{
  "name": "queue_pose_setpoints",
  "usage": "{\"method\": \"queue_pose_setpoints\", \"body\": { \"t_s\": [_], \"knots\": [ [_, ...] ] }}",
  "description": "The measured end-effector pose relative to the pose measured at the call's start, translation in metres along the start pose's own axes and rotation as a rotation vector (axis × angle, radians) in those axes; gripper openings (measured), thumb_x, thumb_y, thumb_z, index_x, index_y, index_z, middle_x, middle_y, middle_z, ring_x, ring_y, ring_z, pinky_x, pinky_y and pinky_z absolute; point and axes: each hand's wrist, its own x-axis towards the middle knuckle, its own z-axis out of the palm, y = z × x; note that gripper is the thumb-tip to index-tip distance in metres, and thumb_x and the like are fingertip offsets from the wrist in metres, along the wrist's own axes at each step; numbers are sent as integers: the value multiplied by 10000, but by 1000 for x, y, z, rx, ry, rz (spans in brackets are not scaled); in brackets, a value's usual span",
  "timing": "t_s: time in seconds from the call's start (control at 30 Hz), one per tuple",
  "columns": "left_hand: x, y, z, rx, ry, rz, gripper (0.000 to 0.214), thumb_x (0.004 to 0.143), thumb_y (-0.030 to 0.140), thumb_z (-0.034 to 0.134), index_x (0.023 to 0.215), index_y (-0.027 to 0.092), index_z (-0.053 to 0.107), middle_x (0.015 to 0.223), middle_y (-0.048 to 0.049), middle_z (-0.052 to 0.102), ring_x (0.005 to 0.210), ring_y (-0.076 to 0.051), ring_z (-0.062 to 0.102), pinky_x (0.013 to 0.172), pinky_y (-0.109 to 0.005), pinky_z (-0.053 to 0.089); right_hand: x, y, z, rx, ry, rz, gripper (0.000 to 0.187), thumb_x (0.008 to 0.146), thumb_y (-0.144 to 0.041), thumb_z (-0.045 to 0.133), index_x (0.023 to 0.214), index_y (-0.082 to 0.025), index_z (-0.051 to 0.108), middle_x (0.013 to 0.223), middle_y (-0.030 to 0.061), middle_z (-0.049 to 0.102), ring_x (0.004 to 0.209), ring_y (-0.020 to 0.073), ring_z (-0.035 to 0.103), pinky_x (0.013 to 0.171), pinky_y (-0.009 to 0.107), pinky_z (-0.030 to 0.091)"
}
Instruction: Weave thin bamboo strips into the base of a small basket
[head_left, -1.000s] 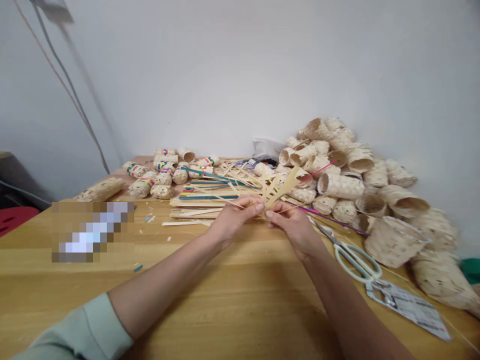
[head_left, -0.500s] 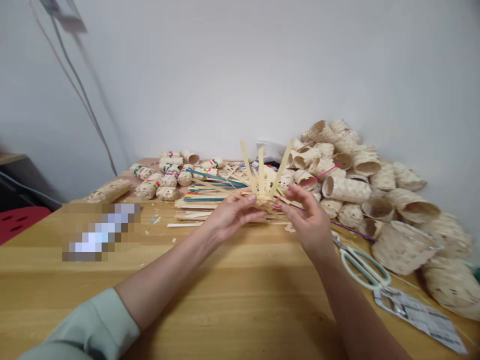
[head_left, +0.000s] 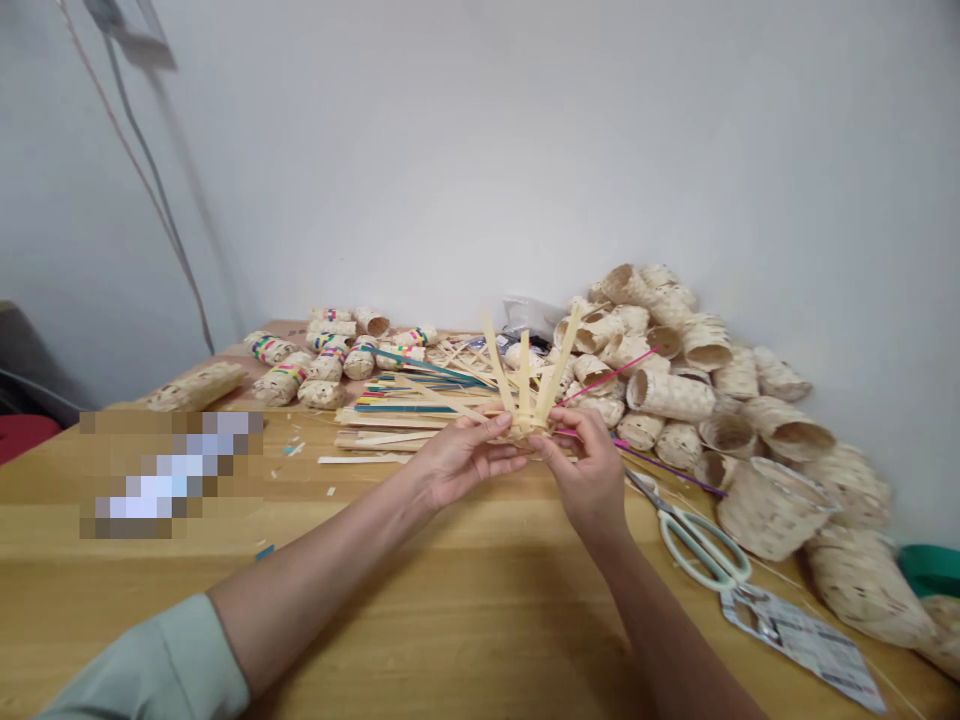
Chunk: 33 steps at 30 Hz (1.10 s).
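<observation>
My left hand (head_left: 457, 462) and my right hand (head_left: 581, 462) both pinch a small woven bamboo piece (head_left: 525, 400) just above the wooden table (head_left: 450, 600). Several pale strips fan upward from its base, between the two hands. A thin pink strip (head_left: 611, 375) runs from the piece toward the right. Both hands' fingers are closed around the woven base.
A pile of woven bamboo tubes and baskets (head_left: 712, 390) fills the back right. Flat bamboo strips, some coloured (head_left: 397, 410), lie behind my hands, with small banded woven tubes (head_left: 322, 355) at the back left. Scissors (head_left: 694, 535) and a printed packet (head_left: 802, 635) lie at the right.
The strips, lying low a second ago, now stand fanned upward. My right hand opened half a second ago and has closed on the piece again.
</observation>
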Motion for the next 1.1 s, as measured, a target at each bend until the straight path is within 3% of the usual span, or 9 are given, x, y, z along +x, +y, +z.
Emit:
{"method": "queue_pose_setpoints", "body": {
  "t_s": [0.27, 0.37, 0.5, 0.63, 0.8, 0.9, 1.0, 1.03, 1.1],
  "knots": [
    [2, -6, -2, 7, 102, -22, 195, 727, 182, 719, 875, 147, 597, 820, -44, 679, 714, -163, 679, 680, -289, 558, 0, 2, 0, -109, -10, -57, 142, 754, -291, 668, 704, -214, 559, 781, 10, 517, 744, 151, 536, 662, 290, 495],
    [4, -5, -5, -50, 62, -7, 156, 748, 173, 698, 859, 141, 593, 848, -59, 687, 738, -170, 682, 685, -279, 559, 2, 3, 0, 23, -8, 1, 144, 752, -312, 665, 826, -223, 578, 894, 27, 542, 835, 163, 555, 721, 303, 503],
    [6, -1, -11, -158, 19, 38, 160, 786, 203, 665, 916, 141, 597, 974, -86, 683, 783, -167, 682, 669, -233, 548, 6, 5, -5, 232, 122, 90, 331, 750, -369, 665, 1022, -226, 542, 938, 40, 587, 866, 170, 573, 755, 313, 494],
    [5, -2, -14, -179, -46, 42, 220, 793, 229, 662, 980, 132, 598, 1050, -106, 666, 839, -177, 674, 662, -221, 542, 6, 3, -10, 50, 91, 97, 242, 795, -421, 610, 912, -210, 609, 889, 48, 633, 810, 180, 583, 752, 330, 472],
    [6, -7, -18, -210, -31, 17, 289, 790, 249, 667, 1042, 134, 584, 1063, -112, 653, 892, -195, 666, 654, -204, 540, 7, -4, -19, -224, 93, -151, 196, 887, -346, 502, 892, -218, 650, 926, 40, 664, 912, 197, 586, 845, 350, 424],
    [8, -7, -23, -237, -11, 27, 292, 788, 248, 670, 1045, 150, 574, 1067, -107, 645, 943, -209, 656, 658, -190, 541, 10, -8, -27, -303, 195, -197, 211, 898, -332, 481, 920, -213, 655, 927, 46, 672, 908, 200, 590, 849, 352, 414],
    [9, 0, -24, -255, 19, 88, 291, 809, 263, 647, 1074, 170, 570, 1087, -95, 640, 967, -193, 645, 659, -178, 540, 11, -11, -33, -319, 336, -141, 242, 891, -367, 479, 845, -205, 653, 825, 42, 665, 796, 189, 591, 766, 320, 426],
    [9, 3, -24, -256, 18, 112, 308, 815, 276, 639, 1097, 177, 567, 1094, -90, 638, 977, -190, 640, 653, -174, 539, 10, -12, -33, -314, 316, -116, 268, 886, -384, 480, 776, -204, 647, 743, 33, 648, 719, 176, 577, 708, 303, 426],
    [7, 8, -23, -246, 0, 160, 349, 820, 307, 631, 1140, 186, 563, 1099, -84, 639, 997, -191, 631, 643, -169, 536, 9, -12, -30, -272, 109, -74, 320, 867, -412, 496, 659, -207, 629, 610, 14, 595, 600, 154, 532, 608, 278, 407]
  ]
}}
